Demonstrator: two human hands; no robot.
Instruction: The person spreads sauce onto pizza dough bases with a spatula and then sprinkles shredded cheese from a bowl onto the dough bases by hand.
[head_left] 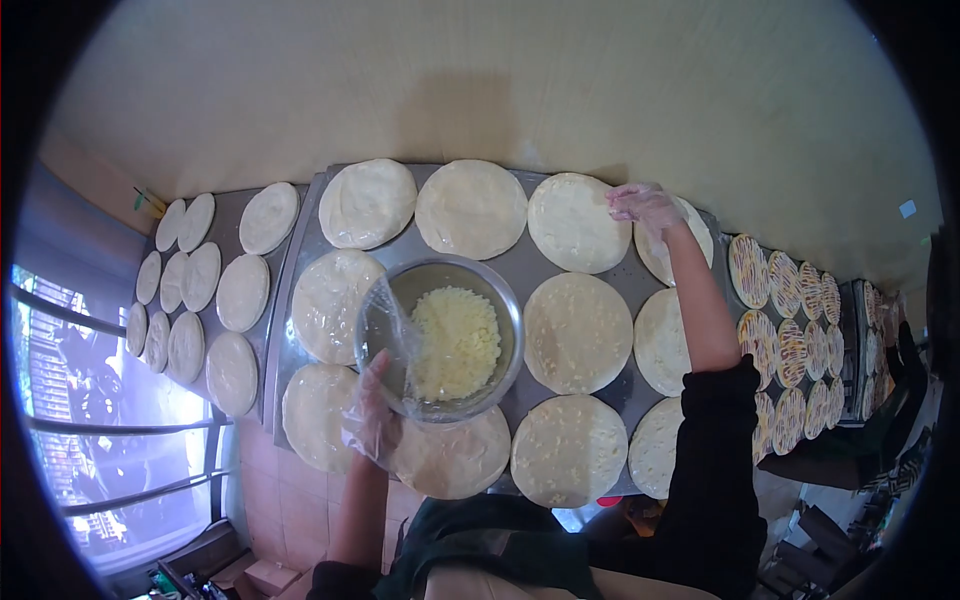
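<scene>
A metal bowl [511,330] with a pile of small pale yellow bits [457,343] is held over the tray by my left hand [372,418], which wears a clear plastic glove and grips the rim. Clear plastic hangs over the bowl's left side. Out to the upper right, my gloved right hand [645,207] is over the edge between a round of dough [578,225] and another round [688,246]; its fingers are bunched together, and what they hold is too small to tell. Pale bits dot the middle dough round [577,334].
Several plain dough rounds [240,292] lie on a tray at the left. At the right, rounds with coloured stripes [748,271] stand in rows. A wall [600,90] runs behind the trays. Another person's dark sleeve [905,365] shows at the far right.
</scene>
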